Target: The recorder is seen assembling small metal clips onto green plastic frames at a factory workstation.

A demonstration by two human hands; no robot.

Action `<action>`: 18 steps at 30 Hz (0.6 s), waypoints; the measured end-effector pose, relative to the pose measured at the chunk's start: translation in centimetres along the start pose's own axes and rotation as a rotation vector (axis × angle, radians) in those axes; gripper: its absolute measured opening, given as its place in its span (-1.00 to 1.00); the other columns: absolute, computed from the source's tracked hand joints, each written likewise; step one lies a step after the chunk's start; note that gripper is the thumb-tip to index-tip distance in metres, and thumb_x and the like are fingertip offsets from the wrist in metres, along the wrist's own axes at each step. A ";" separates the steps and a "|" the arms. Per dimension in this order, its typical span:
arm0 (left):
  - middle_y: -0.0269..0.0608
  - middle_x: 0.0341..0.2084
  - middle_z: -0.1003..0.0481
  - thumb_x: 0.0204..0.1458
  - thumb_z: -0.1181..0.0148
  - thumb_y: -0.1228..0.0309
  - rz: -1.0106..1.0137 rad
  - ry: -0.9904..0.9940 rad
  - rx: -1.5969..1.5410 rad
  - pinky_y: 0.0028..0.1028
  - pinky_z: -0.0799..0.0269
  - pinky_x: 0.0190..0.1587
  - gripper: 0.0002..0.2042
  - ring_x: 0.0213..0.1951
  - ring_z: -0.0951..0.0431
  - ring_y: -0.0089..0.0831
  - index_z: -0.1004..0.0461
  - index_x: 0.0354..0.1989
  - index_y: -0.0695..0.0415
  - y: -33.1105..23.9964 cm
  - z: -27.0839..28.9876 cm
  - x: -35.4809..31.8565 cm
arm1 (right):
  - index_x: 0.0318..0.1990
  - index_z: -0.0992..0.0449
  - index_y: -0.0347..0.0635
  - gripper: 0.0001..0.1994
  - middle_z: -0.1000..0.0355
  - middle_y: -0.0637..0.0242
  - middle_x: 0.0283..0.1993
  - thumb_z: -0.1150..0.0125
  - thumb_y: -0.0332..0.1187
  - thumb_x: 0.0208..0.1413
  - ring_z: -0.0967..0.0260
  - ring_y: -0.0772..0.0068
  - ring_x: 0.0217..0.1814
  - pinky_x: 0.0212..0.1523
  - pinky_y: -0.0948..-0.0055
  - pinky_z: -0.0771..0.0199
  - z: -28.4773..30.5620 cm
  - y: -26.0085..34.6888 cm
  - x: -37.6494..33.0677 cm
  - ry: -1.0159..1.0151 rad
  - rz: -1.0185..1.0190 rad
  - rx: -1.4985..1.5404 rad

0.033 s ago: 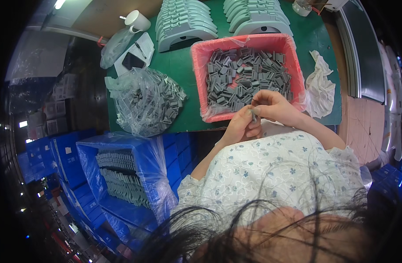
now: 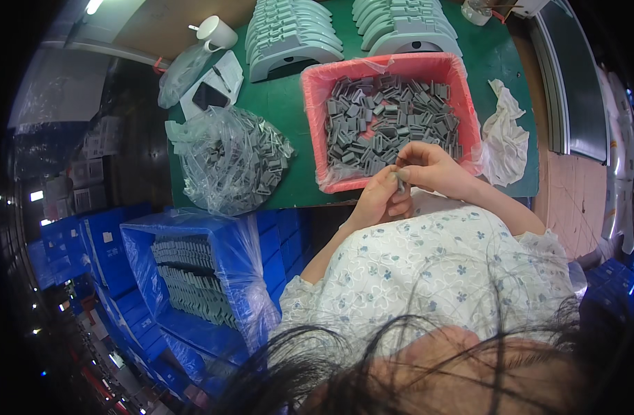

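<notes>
Just over the near rim of a pink bin [image 2: 315, 131], my left hand [image 2: 378, 199] and my right hand [image 2: 431, 168] meet. Their fingers pinch a small grey plastic clip [image 2: 400, 185] between them, mostly hidden by the fingertips. Many similar grey plastic clips [image 2: 393, 114] lie loose in the lined bin. To the left, a clear plastic bag [image 2: 220, 162] holds more small grey parts on the green table [image 2: 299, 111].
Two rows of pale grey-green curved parts [image 2: 296, 52] stand at the back. A white cloth [image 2: 505, 135] lies right of the bin. Far left are a mug [image 2: 218, 32], a phone [image 2: 209, 97] on paper, and below, a lined blue crate [image 2: 182, 225] with stacked parts.
</notes>
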State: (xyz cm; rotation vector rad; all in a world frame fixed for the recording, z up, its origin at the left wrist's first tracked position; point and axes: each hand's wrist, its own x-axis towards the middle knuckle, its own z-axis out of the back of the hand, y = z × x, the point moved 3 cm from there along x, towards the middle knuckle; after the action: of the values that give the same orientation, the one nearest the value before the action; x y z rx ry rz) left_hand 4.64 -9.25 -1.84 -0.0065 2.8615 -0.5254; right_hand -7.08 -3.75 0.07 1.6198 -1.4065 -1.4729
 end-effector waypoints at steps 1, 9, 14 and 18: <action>-0.47 -0.66 -0.07 0.08 0.12 0.18 -0.002 -0.002 0.000 -0.59 -0.10 -0.56 -0.75 -0.72 -0.06 -0.70 -0.18 -0.18 0.04 0.0 0.1 -0.1 | -0.25 -0.32 -0.30 -0.81 -0.28 0.46 -0.49 -0.02 -0.37 0.03 -0.07 0.79 -0.63 -0.66 0.75 -0.06 -0.1 -0.1 0.3 0.005 0.100 -0.020; -0.51 -0.68 -0.06 0.09 0.15 0.17 0.015 0.109 -0.110 -0.58 -0.12 -0.55 -0.76 -0.72 -0.05 -0.71 -0.22 -0.21 0.04 0.1 0.5 -0.1 | -0.17 -0.32 -0.32 -0.77 -0.28 0.44 -0.49 0.07 -0.37 0.06 -0.08 0.78 -0.60 -0.64 0.75 -0.05 0.6 1.2 -0.8 0.034 -0.090 0.077; -0.52 -0.69 -0.05 0.10 0.18 0.15 0.068 0.018 -0.149 -0.63 -0.09 -0.57 -0.75 -0.74 -0.03 -0.73 -0.22 -0.21 0.04 0.1 0.3 0.0 | -0.12 -0.36 -0.30 -0.74 -0.35 0.39 -0.42 0.12 -0.42 0.06 -0.22 0.73 -0.46 -0.49 0.71 -0.22 -0.1 2.7 -1.6 0.082 -0.091 -0.118; -0.50 -0.67 -0.09 0.10 0.16 0.18 0.063 0.088 -0.189 -0.59 -0.19 -0.55 -0.76 -0.71 -0.08 -0.71 -0.20 -0.17 0.04 0.1 0.5 0.2 | -0.17 -0.39 -0.32 -0.77 -0.41 0.32 -0.32 0.11 -0.45 0.04 -0.29 0.63 -0.32 -0.32 0.60 -0.31 -0.2 3.4 -1.5 0.106 0.024 -0.391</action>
State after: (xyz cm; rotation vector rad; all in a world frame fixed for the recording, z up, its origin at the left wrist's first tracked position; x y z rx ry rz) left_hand 4.59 -9.33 -2.40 0.0764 2.9745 -0.2481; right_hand -7.82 -3.54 3.70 1.4056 -1.0004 -1.5122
